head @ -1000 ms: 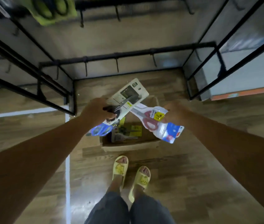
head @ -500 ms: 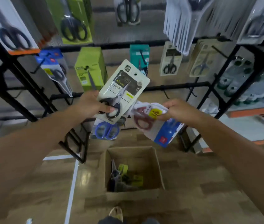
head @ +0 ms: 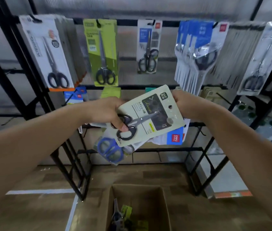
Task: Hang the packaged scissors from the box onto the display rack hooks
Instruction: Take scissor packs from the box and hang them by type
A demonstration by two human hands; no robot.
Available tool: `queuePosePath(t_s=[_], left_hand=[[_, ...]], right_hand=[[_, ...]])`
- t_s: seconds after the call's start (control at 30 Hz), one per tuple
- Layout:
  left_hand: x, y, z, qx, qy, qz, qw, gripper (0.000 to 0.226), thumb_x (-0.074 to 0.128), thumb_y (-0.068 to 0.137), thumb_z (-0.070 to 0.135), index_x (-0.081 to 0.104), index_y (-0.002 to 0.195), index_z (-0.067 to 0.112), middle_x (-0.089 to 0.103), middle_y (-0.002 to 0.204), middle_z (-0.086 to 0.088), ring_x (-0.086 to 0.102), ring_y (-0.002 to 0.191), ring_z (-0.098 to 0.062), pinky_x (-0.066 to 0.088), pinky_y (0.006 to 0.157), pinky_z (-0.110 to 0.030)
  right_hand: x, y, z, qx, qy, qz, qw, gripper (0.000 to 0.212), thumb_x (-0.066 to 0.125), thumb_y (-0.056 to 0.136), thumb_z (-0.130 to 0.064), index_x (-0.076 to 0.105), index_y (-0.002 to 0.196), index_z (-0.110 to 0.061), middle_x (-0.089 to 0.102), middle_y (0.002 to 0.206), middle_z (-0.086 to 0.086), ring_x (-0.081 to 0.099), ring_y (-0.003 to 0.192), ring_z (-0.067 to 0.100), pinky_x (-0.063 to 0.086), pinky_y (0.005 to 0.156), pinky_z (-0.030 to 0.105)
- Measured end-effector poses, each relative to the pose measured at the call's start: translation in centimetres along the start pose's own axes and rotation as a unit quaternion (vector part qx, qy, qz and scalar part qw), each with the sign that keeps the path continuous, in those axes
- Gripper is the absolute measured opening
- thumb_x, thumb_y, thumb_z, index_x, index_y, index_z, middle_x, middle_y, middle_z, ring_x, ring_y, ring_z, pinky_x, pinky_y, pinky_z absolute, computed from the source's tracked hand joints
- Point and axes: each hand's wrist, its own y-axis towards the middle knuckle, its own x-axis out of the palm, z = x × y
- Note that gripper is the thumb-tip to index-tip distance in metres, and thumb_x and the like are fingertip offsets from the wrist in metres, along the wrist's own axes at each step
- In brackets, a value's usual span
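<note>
Centre frame: left hand (head: 108, 112) clamping pale-green carded pack of black-handled scissors (head: 150, 115) plus blue-handled pack (head: 110, 150) underneath; right hand (head: 184, 104) pinching card's top edge, likely orienting hang hole toward black rack hooks (head: 222, 97). Brown cardboard box (head: 163, 205) lower centre, packs remaining.

2 bare forearms, no sleeves, each ending in a bare grip.

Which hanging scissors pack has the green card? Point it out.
The green pack, second from the left on the top rail. Its card is lime green with black-handled scissors; its neighbours, the orange-edged pack on its left and the small pack on its right, have pale cards.
</note>
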Motion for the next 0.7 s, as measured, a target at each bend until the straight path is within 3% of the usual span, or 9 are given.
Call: queuePosePath(t_s=[0.1, 0.2, 0.27, 0.37, 0.43, 0.5, 0.57, 0.63, 0.7], left_hand=[[-0.3, -0.2, 0.1, 0.0, 0.021, -0.011, 1.0, 0.02, 0.075, 0.068, -0.008, 0.066, 0.083, 0.001, 0.066, 0.082, -0.006, 0.057, 0.072, -0.011, 0.045, 0.069, -0.02], [-0.9, -0.5, -0.1, -0.008, -0.008, 0.01, 1.0, 0.026, 0.072, 0.069, -0.012, 0.06, 0.092, -0.014, 0.06, 0.086, -0.016, 0.054, 0.079, -0.019, 0.044, 0.072, -0.025], [-1.1, -0.7, -0.2, -0.003, -0.02, 0.026, 0.999, 0.02, 0.072, 0.069, -0.014, 0.062, 0.085, -0.011, 0.061, 0.08, -0.013, 0.054, 0.074, -0.018, 0.045, 0.066, -0.018], [-1.2, -1.2, -0.6, 0.019, -0.05, 0.056, 0.997, 0.027, 0.071, 0.068, -0.015, 0.06, 0.065, 0.009, 0.062, 0.06, 0.011, 0.056, 0.059, -0.002, 0.041, 0.055, -0.006], [-1.0, -1.2, -1.3, 0.02, -0.067, 0.07, 0.995, 0.024, 0.069, 0.069, -0.017, 0.062, 0.072, 0.007, 0.064, 0.068, 0.005, 0.058, 0.066, -0.006, 0.046, 0.059, -0.011], [-0.7, -1.3, -2.2, 0.017, -0.109, 0.086, 0.99, 0.022, 0.066, 0.071, -0.019, 0.062, 0.081, 0.0, 0.062, 0.073, -0.003, 0.056, 0.068, -0.013, 0.047, 0.06, -0.017], [-0.4, -1.4, -3.1, 0.011, -0.184, 0.123, 0.975, 0.024, 0.063, 0.074, -0.019, 0.061, 0.091, -0.003, 0.06, 0.068, -0.001, 0.054, 0.064, -0.013, 0.046, 0.057, -0.017], [-0.2, -1.3, -3.7, 0.016, -0.254, 0.163, 0.953, 0.029, 0.062, 0.076, -0.018, 0.063, 0.097, 0.002, 0.066, 0.073, 0.002, 0.06, 0.069, -0.011, 0.049, 0.063, -0.018], [-0.1, -1.3, -3.7, 0.025, -0.299, 0.189, 0.935, 0.029, 0.062, 0.075, -0.016, 0.065, 0.089, 0.009, 0.07, 0.072, 0.006, 0.063, 0.066, -0.006, 0.05, 0.059, -0.016]], right_hand=[[-0.4, 0.6, -1.5, -0.051, -0.041, 0.017, 0.998, 0.018, 0.052, 0.09, -0.005, 0.057, 0.073, -0.011, 0.056, 0.075, -0.006, 0.053, 0.067, 0.01, 0.04, 0.056, 0.008], [-1.0, 1.4, -2.8, -0.067, -0.063, 0.01, 0.996, 0.037, 0.048, 0.088, 0.002, 0.05, 0.055, -0.015, 0.052, 0.047, -0.011, 0.047, 0.046, 0.0, 0.036, 0.047, 0.017], [-1.3, 1.8, -3.1, -0.085, -0.062, 0.028, 0.994, 0.045, 0.049, 0.085, 0.004, 0.056, 0.048, -0.021, 0.054, 0.043, -0.011, 0.048, 0.044, 0.0, 0.037, 0.051, 0.019], [-1.0, 2.3, -2.9, -0.103, -0.096, 0.098, 0.985, 0.018, 0.057, 0.083, -0.001, 0.067, 0.069, -0.005, 0.066, 0.066, 0.004, 0.054, 0.06, 0.011, 0.041, 0.06, 0.025], [-0.3, 2.7, -2.0, -0.102, -0.092, 0.159, 0.978, 0.012, 0.061, 0.083, -0.007, 0.07, 0.09, -0.004, 0.071, 0.085, 0.008, 0.058, 0.069, 0.012, 0.046, 0.065, 0.026], [0.6, 2.9, -1.0, -0.081, -0.045, 0.25, 0.964, 0.038, 0.066, 0.081, -0.017, 0.062, 0.119, -0.013, 0.065, 0.112, 0.004, 0.059, 0.099, 0.015, 0.048, 0.088, 0.035], [1.3, 2.9, -0.4, -0.007, 0.027, 0.297, 0.954, 0.074, 0.072, 0.079, -0.029, 0.034, 0.142, -0.018, 0.041, 0.142, 0.007, 0.04, 0.128, 0.022, 0.036, 0.104, 0.044], [2.2, 2.7, 0.0, 0.103, 0.211, 0.233, 0.944, 0.088, 0.074, 0.074, -0.042, 0.025, 0.144, -0.019, 0.032, 0.147, 0.009, 0.042, 0.124, 0.024, 0.04, 0.099, 0.046], [2.9, 2.6, 0.0, 0.131, 0.423, 0.103, 0.891, 0.07, 0.068, 0.069, -0.052, 0.046, 0.125, -0.017, 0.05, 0.133, 0.011, 0.06, 0.102, 0.022, 0.051, 0.084, 0.042]])
